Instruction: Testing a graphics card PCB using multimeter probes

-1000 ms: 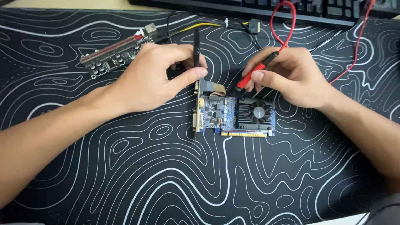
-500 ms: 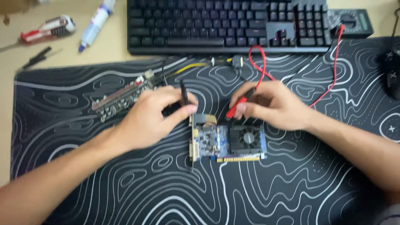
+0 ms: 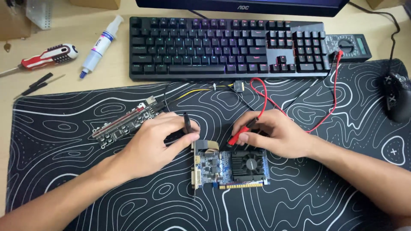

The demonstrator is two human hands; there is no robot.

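Both multimeter probes are in hand and brought down to the small blue graphics card, which lies flat on the black patterned desk mat just in front of the hands; the left hand is closed around the black probe, pinching it upright near the card's upper left edge, and the right hand is closed around the red probe, its tip slanting down towards the card's top edge beside the fan. Whether either tip truly touches a contact is too small to tell. The work looks to be in mid-measurement: leads run back to the multimeter behind the keyboard, while a second circuit board lies untouched just left of the left hand. Against the earlier frames the hands and card sit much the same, the probes barely shifted; what changes is the view, which has tilted up to take in the keyboard, the red-handled screwdriver and the white syringe tube
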